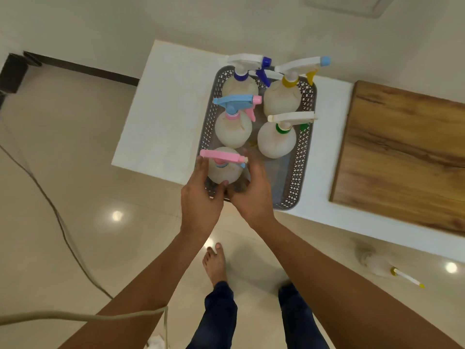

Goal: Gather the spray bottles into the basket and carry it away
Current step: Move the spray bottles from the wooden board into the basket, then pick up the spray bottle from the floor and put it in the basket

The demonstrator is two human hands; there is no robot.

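A grey perforated basket (300,157) stands on the white table (161,117) and holds several white spray bottles. The nearest one, a bottle with a pink trigger head (221,170), sits in the basket's near left corner. My left hand (201,197) wraps its left side and my right hand (251,195) its right side, both over the basket's near rim. Behind it stand a bottle with a blue-and-pink head (232,129), one with a green collar (276,142), one with a yellow collar (281,96) and one with a dark blue collar (239,84).
A wooden board (407,157) lies on the table to the right of the basket. Another spray bottle (377,263) lies on the tiled floor at the right. A cable (57,217) runs across the floor at the left. My bare foot (214,263) is below the table edge.
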